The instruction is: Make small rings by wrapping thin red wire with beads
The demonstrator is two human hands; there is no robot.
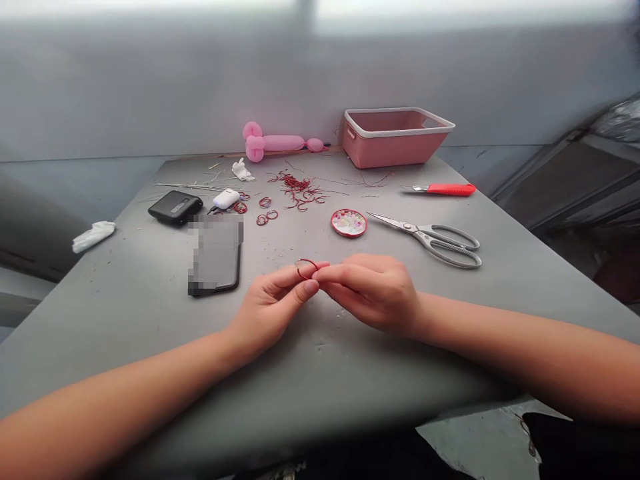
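Observation:
Between both hands, above the front half of the table, is a small dark-red wire ring point(308, 261). My left hand point(275, 300) pinches its lower side between thumb and fingers. Touching it from the other side, my right hand point(375, 290) has its thumb and index finger closed on the same ring; the exact grip point is hidden by the fingertips. Beyond the hands stands a round red-rimmed dish of pale beads point(349, 223). Several finished-looking red rings point(265, 202) lie farther back on the left, beside a heap of short red wire pieces point(295, 183).
Grey-handled scissors point(430, 240) and a red utility knife point(450, 190) lie on the right. A phone point(217, 257), a black box-shaped device point(175, 207) and a white charger point(227, 199) are on the left. A pink basket point(395, 148) and a pink balloon figure point(280, 143) stand at the back of the grey table point(165, 320).

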